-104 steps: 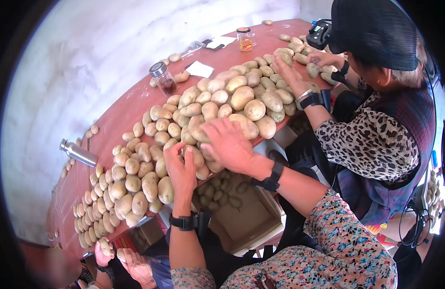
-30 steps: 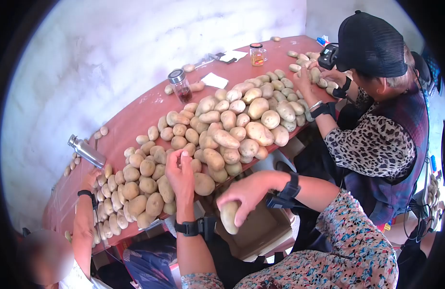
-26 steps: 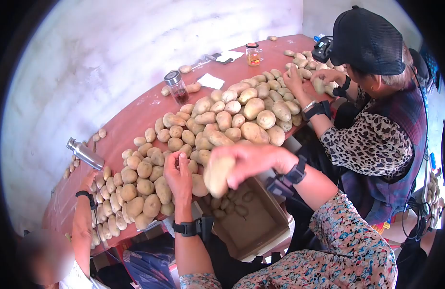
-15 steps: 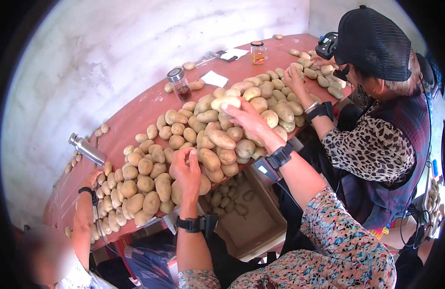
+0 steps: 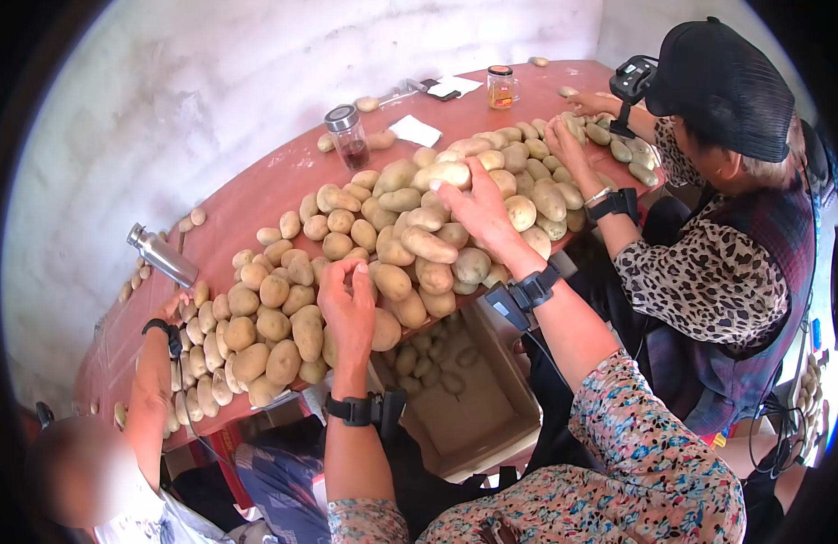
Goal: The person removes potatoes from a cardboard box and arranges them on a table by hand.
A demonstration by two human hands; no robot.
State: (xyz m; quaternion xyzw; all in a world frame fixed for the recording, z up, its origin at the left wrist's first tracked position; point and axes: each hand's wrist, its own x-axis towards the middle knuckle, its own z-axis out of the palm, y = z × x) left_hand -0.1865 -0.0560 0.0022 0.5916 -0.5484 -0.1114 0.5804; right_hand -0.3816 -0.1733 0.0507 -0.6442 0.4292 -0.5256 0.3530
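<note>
A pale, long potato (image 5: 434,174) is gripped by my right hand (image 5: 482,210), with the thumb and fingers around its near end. It is just above the potato heap (image 5: 396,247) on the red table. My left hand (image 5: 348,306) is over the heap's near edge. Its fingers are bent and the thumb stands apart from them, with nothing visible between. Below that hand's right side lies another potato (image 5: 384,330). Both my wrists wear black straps with small devices.
A cardboard box (image 5: 473,408) with several potatoes stands below the table edge. At the back are a lidded glass (image 5: 348,140), a jar (image 5: 501,88) and white paper (image 5: 416,131). A steel bottle (image 5: 162,254) lies left. Co-workers' hands (image 5: 571,150) are at both ends.
The view has shifted slightly. My right hand still holds the potato, its fingers now more over it. My left thumb and fingers are farther apart. The right co-worker's far hand has reached outward.
</note>
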